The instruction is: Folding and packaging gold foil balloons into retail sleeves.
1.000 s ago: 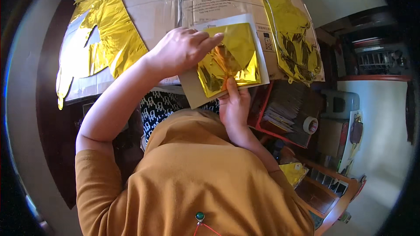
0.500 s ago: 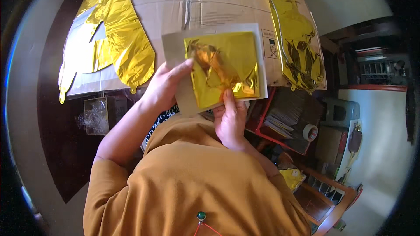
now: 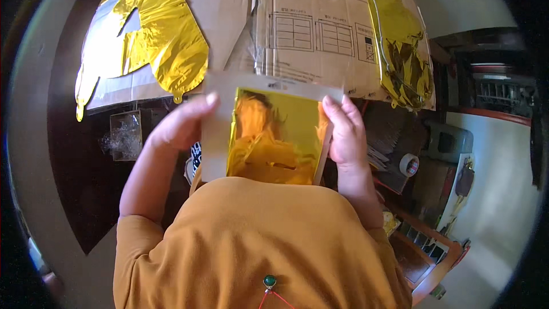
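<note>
In front of my chest is a folded gold foil balloon (image 3: 280,131), lying flat against a pale sheet of card (image 3: 216,157) that is wider than it. The foil is shiny and creased, with orange reflections. My right hand (image 3: 346,131) pinches the right edge, thumb on the front and fingers partly behind. At the left edge, my left hand (image 3: 183,120) supports the card with its thumb raised beside it; its other fingers are mostly hidden and slightly blurred. The lower edge of card and foil disappears behind my shirt.
Flattened brown cardboard (image 3: 234,11) covers the table. A flat gold foil balloon (image 3: 171,28) hangs slightly over its left front edge; more gold foil (image 3: 400,40) lies at the right. Below are a clear box with crumpled plastic (image 3: 124,137), a tape roll (image 3: 409,165) and a wooden chair (image 3: 414,263).
The card and foil have come down closer to my chest and tilted. My right hand has moved from the bottom edge to the right edge; my left hand has shifted outward and lower.
</note>
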Available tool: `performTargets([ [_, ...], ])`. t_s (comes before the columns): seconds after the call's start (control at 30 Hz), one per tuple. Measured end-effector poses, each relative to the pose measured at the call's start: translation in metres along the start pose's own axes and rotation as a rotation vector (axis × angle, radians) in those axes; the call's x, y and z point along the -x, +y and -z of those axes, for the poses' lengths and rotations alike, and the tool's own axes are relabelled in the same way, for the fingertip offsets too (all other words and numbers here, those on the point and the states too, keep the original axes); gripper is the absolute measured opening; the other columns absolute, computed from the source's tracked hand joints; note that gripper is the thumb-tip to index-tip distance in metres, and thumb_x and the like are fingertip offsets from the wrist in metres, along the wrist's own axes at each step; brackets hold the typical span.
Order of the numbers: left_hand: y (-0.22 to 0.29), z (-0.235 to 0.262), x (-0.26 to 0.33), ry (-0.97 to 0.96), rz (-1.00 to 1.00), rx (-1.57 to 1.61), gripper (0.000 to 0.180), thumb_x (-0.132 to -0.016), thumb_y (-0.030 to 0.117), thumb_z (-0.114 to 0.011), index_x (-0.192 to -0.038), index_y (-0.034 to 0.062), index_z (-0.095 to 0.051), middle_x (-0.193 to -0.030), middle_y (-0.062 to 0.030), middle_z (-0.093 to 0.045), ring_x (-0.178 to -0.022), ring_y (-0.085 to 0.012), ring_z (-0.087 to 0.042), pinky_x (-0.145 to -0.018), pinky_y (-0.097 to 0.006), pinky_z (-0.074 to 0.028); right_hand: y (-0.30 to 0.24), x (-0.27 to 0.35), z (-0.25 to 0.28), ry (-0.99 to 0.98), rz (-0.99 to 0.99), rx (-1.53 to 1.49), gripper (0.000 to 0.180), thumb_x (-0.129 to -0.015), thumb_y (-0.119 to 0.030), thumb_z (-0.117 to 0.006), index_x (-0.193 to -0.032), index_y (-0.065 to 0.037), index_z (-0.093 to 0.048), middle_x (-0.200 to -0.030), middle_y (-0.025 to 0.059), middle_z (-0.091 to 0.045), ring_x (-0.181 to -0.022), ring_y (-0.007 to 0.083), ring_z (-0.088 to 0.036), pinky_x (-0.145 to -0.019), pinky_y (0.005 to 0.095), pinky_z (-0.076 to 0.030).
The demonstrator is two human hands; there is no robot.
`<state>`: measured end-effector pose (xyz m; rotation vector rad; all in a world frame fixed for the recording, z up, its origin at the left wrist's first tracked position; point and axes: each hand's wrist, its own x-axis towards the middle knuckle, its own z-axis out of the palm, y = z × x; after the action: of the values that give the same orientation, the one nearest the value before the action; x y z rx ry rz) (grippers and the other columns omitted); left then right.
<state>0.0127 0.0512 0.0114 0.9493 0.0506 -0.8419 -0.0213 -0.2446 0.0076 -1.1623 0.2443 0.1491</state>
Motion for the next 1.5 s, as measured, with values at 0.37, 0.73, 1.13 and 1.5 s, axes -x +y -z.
performTargets([
  [0.37, -0.048, -0.019, 0.054, 0.251, 0.071, 0.029, 0.033, -0.098, 0.024, -0.064, -0.127, 0.0074, -0.060, -0.115, 0.0031, -0.066, -0.099, -0.0062, -0.059, -0.086, -0.026, -0.049, 0.020, 0.061, -0.001, 0.079, -0.211, 0.181, 0.026, -0.101, -0.023, -0.060, -0.118, -0.004, -0.059, -0.102, -0.0008, -0.064, -0.092, 0.0075, -0.055, -0.087, 0.0249, -0.045],
  [0.73, -0.027, -0.029, 0.019, 0.175, -0.338, -0.291, 0.102, -0.075, 0.001, -0.082, -0.156, 0.0043, -0.020, -0.152, -0.0134, -0.040, -0.137, -0.0213, -0.042, -0.113, -0.037, -0.035, 0.008, 0.003, 0.019, -0.023, -0.152, 0.082, 0.021, -0.100, -0.019, -0.058, -0.114, -0.005, -0.061, -0.089, -0.0051, -0.057, -0.080, 0.0033, -0.048, -0.075, 0.0213, -0.041],
  [1.13, -0.046, -0.037, -0.020, 0.344, -0.365, -0.482, 0.084, -0.077, -0.011, -0.075, -0.150, 0.0007, -0.036, -0.149, -0.0119, -0.045, -0.131, -0.0171, -0.048, -0.110, -0.032, -0.041, 0.013, 0.024, 0.029, -0.075, 0.217, 0.325, 0.086, -0.089, 0.005, -0.066, -0.156, 0.001, -0.013, -0.149, 0.0204, -0.043, -0.130, 0.0229, -0.050, -0.105, 0.0340, -0.045],
  [1.5, -0.045, -0.032, -0.057, 0.466, -0.453, -0.657, 0.066, -0.081, -0.004, -0.077, -0.141, -0.0008, -0.050, -0.136, -0.0112, -0.059, -0.120, -0.0142, -0.057, -0.101, -0.030, -0.048, 0.019, -0.009, 0.049, 0.116, 0.286, 0.390, 0.042, -0.091, 0.005, -0.065, -0.132, 0.005, -0.057, -0.113, 0.0108, -0.070, -0.092, 0.0162, -0.069, -0.085, 0.0284, -0.056],
])
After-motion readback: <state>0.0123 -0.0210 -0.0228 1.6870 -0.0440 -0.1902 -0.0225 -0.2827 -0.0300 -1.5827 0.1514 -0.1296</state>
